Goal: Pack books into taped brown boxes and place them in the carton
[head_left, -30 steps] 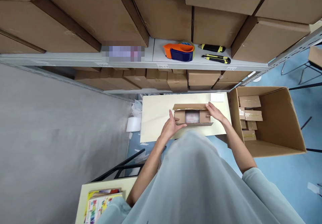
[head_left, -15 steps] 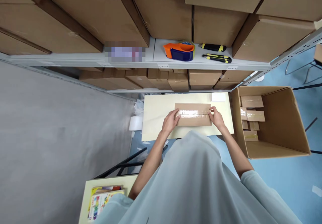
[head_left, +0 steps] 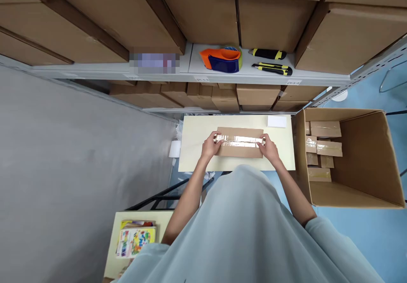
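A flat cardboard box [head_left: 240, 151] lies on the cream table, with shiny clear tape running lengthwise along its middle seam. My left hand [head_left: 210, 146] grips its left end, the thumb on top over the tape and the fingers round the edge. At the opposite end, my right hand [head_left: 269, 148] holds the box in the same way, thumb on the taped seam. The undersides of the fingers are partly hidden. Just beyond my right hand, near the back edge, sits a small white box [head_left: 276, 121].
On the right stands a large open carton [head_left: 362, 160] holding several small taped boxes [head_left: 329, 148]. A shelf [head_left: 190, 68] ahead bears cartons, an orange-and-blue tape dispenser [head_left: 222, 60] and two utility knives [head_left: 270, 54]. Books [head_left: 136, 240] lie on a side table at lower left.
The box has shifted slightly left and turned a little. My right hand has gone from pinching at the tape's end to gripping the box's right end. My left thumb now rests on the tape.
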{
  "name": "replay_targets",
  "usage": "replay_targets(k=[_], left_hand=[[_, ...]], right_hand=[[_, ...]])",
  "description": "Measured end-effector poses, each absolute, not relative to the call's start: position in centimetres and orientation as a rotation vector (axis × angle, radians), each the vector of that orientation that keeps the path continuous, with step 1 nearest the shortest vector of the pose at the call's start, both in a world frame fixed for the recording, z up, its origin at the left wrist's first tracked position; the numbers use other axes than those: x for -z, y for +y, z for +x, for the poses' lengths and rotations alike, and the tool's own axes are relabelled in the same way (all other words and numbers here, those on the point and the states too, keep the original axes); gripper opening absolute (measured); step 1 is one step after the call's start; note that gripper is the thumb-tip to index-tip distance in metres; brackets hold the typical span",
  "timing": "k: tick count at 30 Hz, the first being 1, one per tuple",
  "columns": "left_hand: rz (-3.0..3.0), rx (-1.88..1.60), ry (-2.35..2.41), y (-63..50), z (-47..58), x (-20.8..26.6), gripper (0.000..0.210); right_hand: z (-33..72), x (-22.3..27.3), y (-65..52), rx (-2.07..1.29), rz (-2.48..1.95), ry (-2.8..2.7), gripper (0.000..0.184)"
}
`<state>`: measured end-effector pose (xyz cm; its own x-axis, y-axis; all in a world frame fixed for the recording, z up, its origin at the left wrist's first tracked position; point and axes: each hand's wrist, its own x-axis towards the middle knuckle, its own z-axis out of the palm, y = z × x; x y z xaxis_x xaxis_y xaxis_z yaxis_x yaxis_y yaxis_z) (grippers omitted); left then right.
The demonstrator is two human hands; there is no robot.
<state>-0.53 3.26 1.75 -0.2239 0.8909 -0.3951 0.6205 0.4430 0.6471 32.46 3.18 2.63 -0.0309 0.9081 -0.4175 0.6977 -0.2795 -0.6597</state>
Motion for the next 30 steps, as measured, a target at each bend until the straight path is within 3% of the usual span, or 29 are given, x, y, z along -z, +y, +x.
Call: replay_targets(k=[3, 6, 8, 13, 20, 30], left_hand=[[1.179, -0.486, 1.967, 3.3, -0.5, -1.2, 0.046], [0.99, -0.575, 1.993, 2.9, -0.6, -0.6, 0.077], [0.897, -0.64, 1.978, 2.7, -0.5, -0.5, 0.087], [0.888, -0.773, 1.888, 2.2, -0.5, -1.3, 0.069], [0.849, -0.91, 1.851, 2.9, -1.9, -2.7, 0.071], [0.861, -0.734, 1.898, 2.9, -4.1, -0.4, 0.054]], right_hand=[[32.6, -2.5, 3.0, -1.241, -1.928, -1.679, 0.023], [32.9, -2.3, 2.5, -1.311, -1.838, -1.574, 0.026], [32.9, -2.3, 2.2, -1.317, -1.849, -1.497, 0.026], [32.5, -3.5, 2.1, -1.237, -1.961, -1.437, 0.023], [31.4, -6.3, 3.3, -1.151, -1.967, -1.517, 0.025], [28.9, -3.0, 2.9, -1.191, -2.018, -1.454, 0.029]])
